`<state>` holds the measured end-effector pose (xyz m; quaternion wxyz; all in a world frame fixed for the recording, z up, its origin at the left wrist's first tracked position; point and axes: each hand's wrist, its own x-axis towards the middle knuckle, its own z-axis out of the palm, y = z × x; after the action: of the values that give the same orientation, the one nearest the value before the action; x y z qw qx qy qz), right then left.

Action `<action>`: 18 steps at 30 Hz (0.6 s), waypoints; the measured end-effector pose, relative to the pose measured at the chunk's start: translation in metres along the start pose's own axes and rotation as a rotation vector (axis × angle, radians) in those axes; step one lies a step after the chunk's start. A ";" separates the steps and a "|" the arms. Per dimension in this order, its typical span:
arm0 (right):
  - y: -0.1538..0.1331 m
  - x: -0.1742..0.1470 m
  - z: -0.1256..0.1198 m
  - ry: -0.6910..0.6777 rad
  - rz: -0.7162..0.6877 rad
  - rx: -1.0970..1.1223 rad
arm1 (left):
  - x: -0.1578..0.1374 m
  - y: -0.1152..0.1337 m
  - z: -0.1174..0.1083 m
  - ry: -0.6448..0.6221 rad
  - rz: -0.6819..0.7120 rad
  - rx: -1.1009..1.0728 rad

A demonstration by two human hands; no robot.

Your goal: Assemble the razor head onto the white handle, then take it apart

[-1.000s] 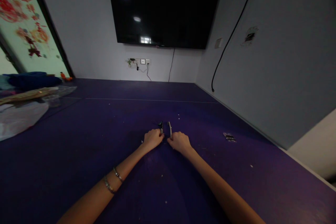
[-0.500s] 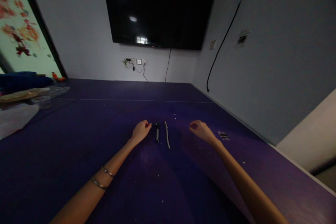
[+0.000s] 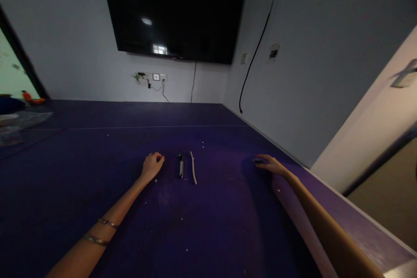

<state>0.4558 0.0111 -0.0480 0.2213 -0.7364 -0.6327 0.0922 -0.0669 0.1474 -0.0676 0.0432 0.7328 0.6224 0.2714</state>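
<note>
Razor [image 3: 181, 169], pale stick [image 3: 193, 169] laid right of left grip [image 3: 152, 167] — curled, hold unclear; right grip [image 3: 270, 165] — spread at seemingly unlifted packet [image 3: 257, 162].

Purple surface [image 3: 221, 213]: open lane to far edge between pale stick [image 3: 193, 168] and right hand [image 3: 270, 165]. Dark tool [image 3: 181, 167] and pale stick block a low sweep from left hand [image 3: 152, 167] toward right edge; cable [image 3: 256, 51] hangs near far right corner

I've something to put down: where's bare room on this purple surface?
Between the toothbrush and your right hand there's a wide patch; another, with white specks, lies nearer you than the toothbrush. It's crowded where the razor-like tool lies beside the toothbrush, and at the dark packet by your right hand.
</note>
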 end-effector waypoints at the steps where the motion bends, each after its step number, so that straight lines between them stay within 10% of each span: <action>1: 0.003 0.001 0.000 -0.025 0.003 0.033 | 0.000 -0.001 0.001 0.002 0.004 0.000; 18: 0.009 0.019 0.000 -0.049 -0.042 0.154 | -0.004 0.000 0.001 0.012 0.016 -0.002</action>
<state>0.4669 0.0289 -0.0494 0.2635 -0.7011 -0.6444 0.1541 -0.0667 0.1438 -0.0702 0.0380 0.7360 0.6167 0.2768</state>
